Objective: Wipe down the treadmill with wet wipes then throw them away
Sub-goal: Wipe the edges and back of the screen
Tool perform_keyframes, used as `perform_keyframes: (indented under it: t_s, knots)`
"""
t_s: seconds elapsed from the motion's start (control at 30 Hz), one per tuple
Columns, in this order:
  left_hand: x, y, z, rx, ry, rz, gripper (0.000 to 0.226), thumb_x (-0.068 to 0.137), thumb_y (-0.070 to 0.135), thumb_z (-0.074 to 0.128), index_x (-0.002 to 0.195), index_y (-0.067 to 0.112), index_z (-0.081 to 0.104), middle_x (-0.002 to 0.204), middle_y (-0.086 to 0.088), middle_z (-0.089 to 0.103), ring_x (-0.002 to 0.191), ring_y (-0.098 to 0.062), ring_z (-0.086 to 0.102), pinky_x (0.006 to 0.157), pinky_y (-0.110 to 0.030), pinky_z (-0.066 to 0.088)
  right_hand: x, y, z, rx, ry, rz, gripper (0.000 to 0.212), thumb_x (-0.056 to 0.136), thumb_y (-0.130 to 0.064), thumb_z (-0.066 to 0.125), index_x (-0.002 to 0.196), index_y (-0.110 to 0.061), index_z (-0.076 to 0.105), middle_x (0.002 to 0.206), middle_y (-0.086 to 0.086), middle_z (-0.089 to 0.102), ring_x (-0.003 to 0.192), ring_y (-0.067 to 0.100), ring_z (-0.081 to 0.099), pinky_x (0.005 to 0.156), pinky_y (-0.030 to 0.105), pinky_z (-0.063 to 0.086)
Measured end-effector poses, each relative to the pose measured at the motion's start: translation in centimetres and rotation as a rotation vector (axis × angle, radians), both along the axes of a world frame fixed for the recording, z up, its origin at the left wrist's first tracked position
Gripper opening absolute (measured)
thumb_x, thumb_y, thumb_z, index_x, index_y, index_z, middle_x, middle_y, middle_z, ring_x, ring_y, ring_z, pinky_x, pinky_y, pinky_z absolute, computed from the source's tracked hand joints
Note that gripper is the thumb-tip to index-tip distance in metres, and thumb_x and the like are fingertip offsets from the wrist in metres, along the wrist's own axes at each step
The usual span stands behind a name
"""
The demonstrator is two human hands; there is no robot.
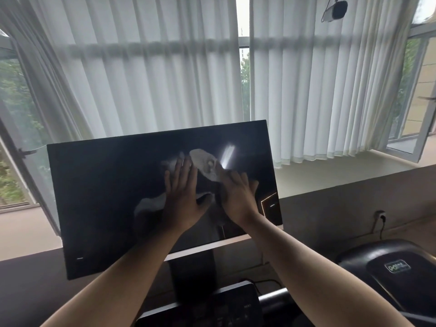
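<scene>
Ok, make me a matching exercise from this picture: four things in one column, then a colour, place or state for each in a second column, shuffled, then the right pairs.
Things
1. screen
2. curtains
3. wall socket
4. window on the right

Descriptions
A. swung open
B. white, hanging in folds
C. black and glossy, with the left hand and right hand flat on it
D. on the low wall, with a plug and cable in it

Pairs: 1-C, 2-B, 3-D, 4-A
</scene>
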State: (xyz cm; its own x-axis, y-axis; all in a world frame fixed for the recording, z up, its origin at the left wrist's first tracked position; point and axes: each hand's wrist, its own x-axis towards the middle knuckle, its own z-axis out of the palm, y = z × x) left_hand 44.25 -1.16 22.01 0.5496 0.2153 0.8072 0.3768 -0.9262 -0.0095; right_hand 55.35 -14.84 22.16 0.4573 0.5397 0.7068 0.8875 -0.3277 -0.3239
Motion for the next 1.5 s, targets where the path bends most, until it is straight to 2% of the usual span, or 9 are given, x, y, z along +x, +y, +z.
perform_keyframes:
  t_s: [0.13, 0.23, 0.63, 0.8, 0.93, 1.03, 1.17, 1.3, 1.5]
  knots:
    - [-0.7, -0.3, -0.3, -0.007, -0.028, 0.012, 0.093, 0.087, 0.07, 0.047, 0.157, 0.01, 0.03, 0.166, -0.01, 0.023, 0.154, -0.031, 0.017, 0.123, -0.05, 0.004, 3.2, -1.6, 0.1, 0.17, 0.307, -0.272, 0.074, 0.091, -0.013, 0.047, 0.158, -0.034, 0.023, 0.121, 0.01, 0.05, 0.113, 0.034, 0.043, 0.097, 0.051, 0.031]
    - [-0.7, -0.9, -0.7, -0.021, -0.053, 0.048, 0.092, 0.086, 0.068, 0.047, 0.156, 0.011, 0.032, 0.165, -0.009, 0.027, 0.153, -0.033, 0.021, 0.122, -0.054, 0.006, 3.9, -1.7, 0.1, 0.251, 0.504, -0.36, 0.081, 0.09, -0.008, 0.044, 0.159, -0.036, 0.012, 0.128, 0.012, 0.048, 0.116, 0.035, 0.041, 0.09, 0.047, 0.027]
    - [-1.4, -0.4, -1.2, 0.031, 0.005, 0.04, 0.083, 0.079, 0.052, 0.062, 0.145, 0.005, 0.045, 0.164, -0.012, 0.028, 0.152, -0.035, 0.023, 0.121, -0.055, 0.011, -2.2, 0.7, -2.6, -0.109, -0.075, 0.048, 0.07, 0.092, -0.027, 0.05, 0.157, -0.032, 0.026, 0.13, -0.002, 0.053, 0.111, 0.028, 0.045, 0.087, 0.045, 0.032]
    - [-1.8, -0.7, -1.3, 0.023, 0.032, 0.067, 0.091, 0.081, 0.052, 0.058, 0.156, 0.008, 0.032, 0.167, -0.009, 0.02, 0.154, -0.032, 0.018, 0.123, -0.05, 0.003, 0.8, -1.7, -2.5, 0.062, 0.155, -0.222, 0.072, 0.089, -0.02, 0.041, 0.159, -0.031, 0.025, 0.118, 0.008, 0.051, 0.109, 0.033, 0.044, 0.089, 0.047, 0.032]
    - [-1.8, -0.8, -1.2, 0.02, 0.044, 0.078, 0.09, 0.083, 0.052, 0.056, 0.157, 0.009, 0.031, 0.168, -0.008, 0.018, 0.154, -0.031, 0.017, 0.123, -0.05, 0.003, 3.4, -2.6, -2.5, 0.19, 0.482, -0.378, 0.083, 0.09, -0.007, 0.046, 0.16, -0.035, 0.012, 0.133, 0.01, 0.046, 0.128, 0.036, 0.038, 0.1, 0.055, 0.029]
    - [-1.7, -0.9, -1.3, 0.012, 0.048, 0.089, 0.09, 0.082, 0.052, 0.054, 0.157, 0.008, 0.032, 0.168, -0.008, 0.018, 0.154, -0.032, 0.017, 0.123, -0.053, 0.006, 1.9, -1.9, -2.3, 0.183, 0.435, -0.361, 0.08, 0.09, -0.009, 0.046, 0.16, -0.033, 0.016, 0.126, 0.01, 0.048, 0.121, 0.036, 0.041, 0.096, 0.052, 0.03]
    - [-1.6, -0.9, -1.7, 0.003, 0.045, 0.081, 0.087, 0.084, 0.054, 0.052, 0.154, 0.006, 0.036, 0.166, -0.012, 0.022, 0.154, -0.033, 0.019, 0.122, -0.053, 0.007, -2.0, -0.2, -2.7, 0.019, 0.14, -0.119, 0.073, 0.086, -0.031, 0.038, 0.158, -0.034, 0.027, 0.121, 0.005, 0.05, 0.108, 0.031, 0.042, 0.084, 0.042, 0.027]
    - [-1.8, -0.7, -2.0, 0.006, 0.036, 0.046, 0.086, 0.083, 0.056, 0.052, 0.149, 0.0, 0.043, 0.162, -0.017, 0.03, 0.152, -0.036, 0.022, 0.122, -0.052, 0.007, -2.4, 0.1, -3.5, -0.054, -0.042, -0.007, 0.073, 0.086, -0.024, 0.05, 0.156, -0.033, 0.031, 0.119, 0.002, 0.055, 0.105, 0.028, 0.043, 0.08, 0.038, 0.022]
    - [-1.9, -1.0, -1.9, 0.032, 0.065, 0.1, 0.089, 0.084, 0.057, 0.052, 0.156, 0.008, 0.034, 0.168, -0.009, 0.018, 0.154, -0.032, 0.017, 0.122, -0.052, 0.004, 3.3, -3.5, -2.5, 0.127, 0.388, -0.364, 0.083, 0.09, -0.007, 0.047, 0.16, -0.035, 0.013, 0.124, 0.012, 0.048, 0.118, 0.036, 0.041, 0.094, 0.051, 0.03]
